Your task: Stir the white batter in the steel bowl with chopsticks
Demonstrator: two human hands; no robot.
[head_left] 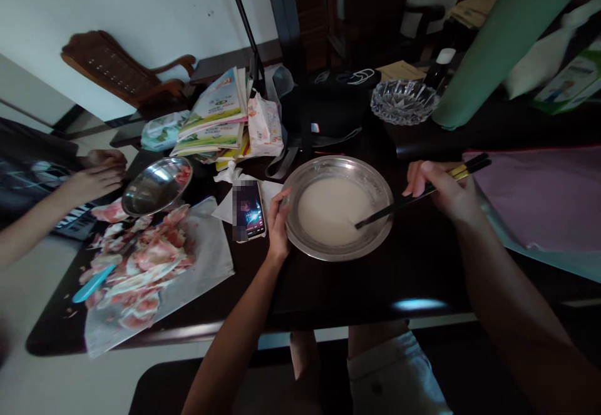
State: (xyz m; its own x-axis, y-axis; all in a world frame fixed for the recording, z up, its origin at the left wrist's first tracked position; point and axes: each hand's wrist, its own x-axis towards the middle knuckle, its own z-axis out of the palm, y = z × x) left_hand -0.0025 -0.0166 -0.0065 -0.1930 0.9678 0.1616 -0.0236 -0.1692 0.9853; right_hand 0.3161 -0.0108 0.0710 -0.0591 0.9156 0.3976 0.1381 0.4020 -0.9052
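A wide metal bowl (385, 189) sits on the dark table in front of me, with a milky, off-white liquid (334, 210) in it. My left hand (278, 224) grips the bowl's left rim, fingers against its outer side. Held in my right hand (439, 186) are black chopsticks (399, 204) with gold bands near the upper end. Their tips dip into the liquid at the bowl's right side. A phone (251, 210) with a lit screen lies just left of my left hand, on white paper.
At left, pinkish-white peelings (150, 255) and a blue-handled tool (96, 282) lie on a plastic sheet (206, 265), near another metal bowl (154, 199). Another person's hands (101, 177) are beside it. Behind stand magazines (211, 111), a tissue pack (265, 126), a black bag (323, 111) and a glass dish (404, 101).
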